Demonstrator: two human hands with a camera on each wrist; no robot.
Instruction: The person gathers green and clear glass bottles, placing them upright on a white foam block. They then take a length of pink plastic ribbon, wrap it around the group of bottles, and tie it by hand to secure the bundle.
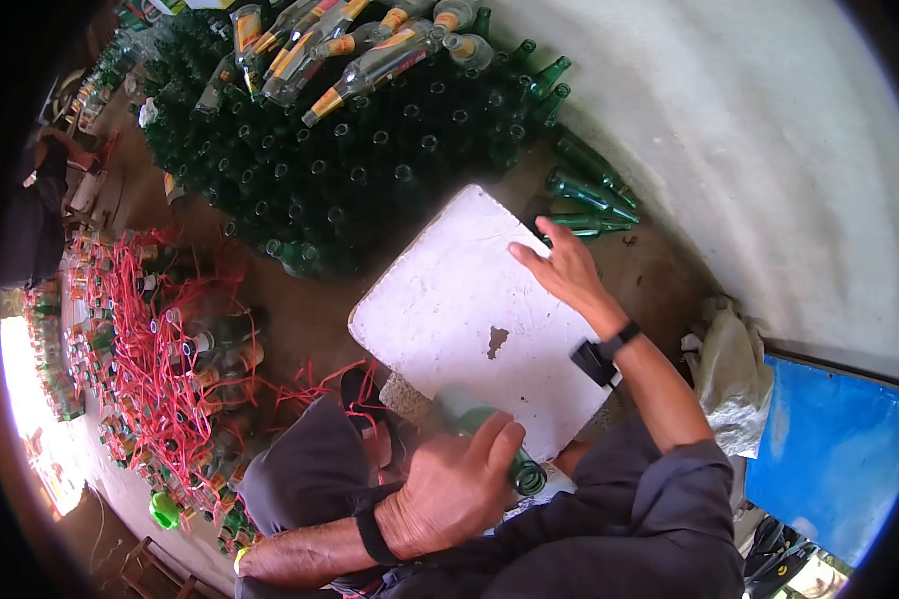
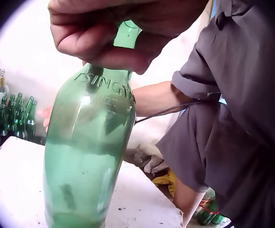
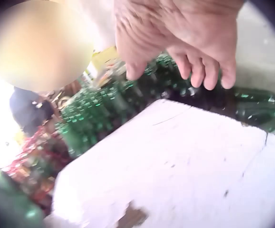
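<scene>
My left hand (image 1: 459, 484) grips a green glass bottle (image 1: 528, 476) by its neck, above the near edge of a white board (image 1: 449, 290). In the left wrist view, the fingers of the left hand (image 2: 109, 40) curl round the neck of this bottle (image 2: 87, 142), whose body carries raised lettering. My right hand (image 1: 569, 270) is over the board's far right edge, holding nothing, its fingers spread. In the right wrist view, the right hand (image 3: 180, 38) hangs above the board (image 3: 166, 156), its fingers apart and pointing down.
Many upright green bottles (image 1: 340, 170) crowd behind the board, clear labelled bottles (image 1: 370, 70) lying on top. Several green bottles (image 1: 584, 190) lie by the wall. Bottles tangled in red strips (image 1: 160, 349) stand at left; a blue panel (image 1: 829, 449) is at right.
</scene>
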